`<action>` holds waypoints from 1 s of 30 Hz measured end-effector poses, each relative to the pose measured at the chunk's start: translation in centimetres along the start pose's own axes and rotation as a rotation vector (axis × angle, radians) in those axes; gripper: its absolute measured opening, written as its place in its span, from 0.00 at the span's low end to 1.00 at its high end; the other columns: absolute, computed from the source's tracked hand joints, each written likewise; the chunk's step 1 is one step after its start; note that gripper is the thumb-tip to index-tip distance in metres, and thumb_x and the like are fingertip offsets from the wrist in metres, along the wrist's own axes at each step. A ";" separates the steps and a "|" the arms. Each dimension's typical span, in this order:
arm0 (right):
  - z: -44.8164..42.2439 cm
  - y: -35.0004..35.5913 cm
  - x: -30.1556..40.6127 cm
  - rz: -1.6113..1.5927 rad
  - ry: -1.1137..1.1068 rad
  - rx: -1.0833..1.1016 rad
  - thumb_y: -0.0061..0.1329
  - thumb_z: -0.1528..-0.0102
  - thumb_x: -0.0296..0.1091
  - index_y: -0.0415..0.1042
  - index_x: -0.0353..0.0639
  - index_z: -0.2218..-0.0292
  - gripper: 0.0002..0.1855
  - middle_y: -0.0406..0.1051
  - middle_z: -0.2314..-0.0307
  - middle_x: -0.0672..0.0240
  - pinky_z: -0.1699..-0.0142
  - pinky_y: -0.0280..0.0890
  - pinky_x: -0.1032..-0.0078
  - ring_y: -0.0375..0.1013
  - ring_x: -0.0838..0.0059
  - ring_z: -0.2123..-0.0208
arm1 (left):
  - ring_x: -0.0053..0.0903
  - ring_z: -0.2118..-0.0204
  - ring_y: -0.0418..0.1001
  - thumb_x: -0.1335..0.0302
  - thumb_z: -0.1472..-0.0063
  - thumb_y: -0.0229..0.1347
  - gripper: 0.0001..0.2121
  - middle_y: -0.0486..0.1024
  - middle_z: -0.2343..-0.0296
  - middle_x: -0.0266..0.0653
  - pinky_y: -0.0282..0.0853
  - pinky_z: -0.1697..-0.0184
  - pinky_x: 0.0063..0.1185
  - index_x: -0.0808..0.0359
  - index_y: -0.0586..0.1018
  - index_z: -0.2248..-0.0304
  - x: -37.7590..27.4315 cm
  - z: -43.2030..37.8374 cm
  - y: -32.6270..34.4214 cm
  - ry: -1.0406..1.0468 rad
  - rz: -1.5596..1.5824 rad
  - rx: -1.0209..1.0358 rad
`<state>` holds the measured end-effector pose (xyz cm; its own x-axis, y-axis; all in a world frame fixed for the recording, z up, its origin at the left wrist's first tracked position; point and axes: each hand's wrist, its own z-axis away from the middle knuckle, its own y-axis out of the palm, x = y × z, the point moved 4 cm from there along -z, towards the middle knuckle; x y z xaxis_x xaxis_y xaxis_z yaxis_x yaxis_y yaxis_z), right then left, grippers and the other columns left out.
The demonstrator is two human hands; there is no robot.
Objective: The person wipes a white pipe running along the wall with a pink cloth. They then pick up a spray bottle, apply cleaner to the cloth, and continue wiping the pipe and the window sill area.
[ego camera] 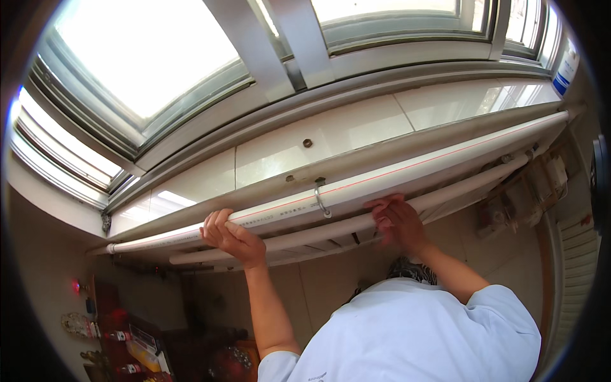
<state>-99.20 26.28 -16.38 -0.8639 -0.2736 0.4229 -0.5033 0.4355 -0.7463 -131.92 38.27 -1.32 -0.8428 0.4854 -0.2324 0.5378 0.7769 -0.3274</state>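
A long white plastic pipe [401, 169] with a thin red stripe and printed writing runs below the windowsill. My left hand [234, 236] is wrapped over this pipe, left of a metal hook [322, 200] that goes around it. In my right hand [403, 222] is a pink cloth [384, 207], somewhat blurred. That hand is right of the hook, at a second, lower white pipe [310, 231]. The cloth seems to touch the lower pipe, but its exact contact is hidden by my fingers.
Above the pipe is a tiled sill [272, 162] with a small brown round object [308, 143]. Metal window frames [305, 47] rise behind it. A blue-and-white container [567, 69] stands at the sill's right end. Bottles [119, 336] are at lower left.
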 end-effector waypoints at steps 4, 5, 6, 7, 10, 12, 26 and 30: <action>-0.7 3.2 -1.3 -0.109 -0.129 0.106 0.55 0.54 0.33 0.71 0.46 0.55 0.23 0.70 0.54 0.64 0.45 0.60 0.60 0.67 0.58 0.51 | 0.39 0.55 0.66 0.72 0.40 0.39 0.12 0.72 0.65 0.41 0.49 0.41 0.37 0.65 0.74 0.66 0.3 0.3 0.3 -0.014 -0.021 -0.019; -1.2 4.2 -0.6 -0.148 -0.172 0.145 0.55 0.54 0.34 0.70 0.46 0.55 0.23 0.70 0.54 0.64 0.45 0.60 0.60 0.67 0.59 0.51 | 0.39 0.55 0.66 0.72 0.40 0.39 0.12 0.72 0.65 0.41 0.50 0.41 0.37 0.65 0.74 0.66 0.4 0.4 0.3 -0.021 -0.029 -0.023; -1.7 5.1 0.1 -0.187 -0.212 0.184 0.54 0.53 0.34 0.70 0.46 0.54 0.23 0.70 0.54 0.64 0.45 0.60 0.60 0.67 0.59 0.51 | 0.39 0.55 0.67 0.72 0.40 0.39 0.12 0.72 0.65 0.41 0.50 0.41 0.37 0.65 0.74 0.66 0.4 0.5 0.3 -0.017 -0.032 -0.025; -1.9 6.5 0.9 -0.159 -0.228 0.197 0.54 0.52 0.35 0.70 0.46 0.54 0.22 0.70 0.54 0.64 0.44 0.60 0.60 0.67 0.59 0.51 | 0.39 0.56 0.67 0.71 0.40 0.39 0.12 0.72 0.65 0.41 0.50 0.41 0.37 0.65 0.74 0.66 0.3 0.3 0.3 -0.011 -0.030 -0.030; -2.1 9.3 3.8 0.011 -0.260 0.099 0.53 0.50 0.37 0.68 0.47 0.53 0.22 0.69 0.54 0.64 0.44 0.59 0.61 0.67 0.60 0.51 | 0.39 0.56 0.67 0.70 0.39 0.39 0.13 0.72 0.66 0.41 0.51 0.42 0.37 0.65 0.75 0.67 0.5 0.3 0.7 0.019 -0.046 -0.036; -2.2 10.1 4.8 0.062 -0.271 0.068 0.53 0.49 0.40 0.68 0.48 0.51 0.23 0.69 0.55 0.65 0.43 0.59 0.61 0.67 0.61 0.51 | 0.39 0.57 0.68 0.70 0.39 0.38 0.13 0.72 0.66 0.41 0.53 0.43 0.37 0.65 0.75 0.67 0.7 0.3 0.5 0.066 -0.056 -0.042; 4.5 -1.0 -7.8 0.308 0.200 -0.016 0.52 0.46 0.44 0.67 0.51 0.47 0.27 0.69 0.51 0.68 0.40 0.57 0.63 0.66 0.64 0.47 | 0.45 0.60 0.70 0.57 0.28 0.32 0.25 0.74 0.66 0.48 0.62 0.50 0.39 0.70 0.75 0.63 2.3 0.8 0.1 0.204 -0.158 -0.067; 6.3 -2.5 -10.3 0.145 0.259 -0.099 0.50 0.45 0.43 0.66 0.51 0.46 0.26 0.66 0.47 0.71 0.35 0.51 0.63 0.61 0.65 0.42 | 0.39 0.71 0.71 0.62 0.26 0.34 0.25 0.74 0.73 0.47 0.65 0.63 0.36 0.70 0.79 0.69 -4.8 -0.6 -1.1 0.252 -0.218 -0.255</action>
<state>-88.92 22.55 -22.10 -0.8968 0.0192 0.4420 -0.3631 0.5389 -0.7601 -128.52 35.34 0.69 -0.9322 0.3570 0.0590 0.3504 0.9313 -0.0995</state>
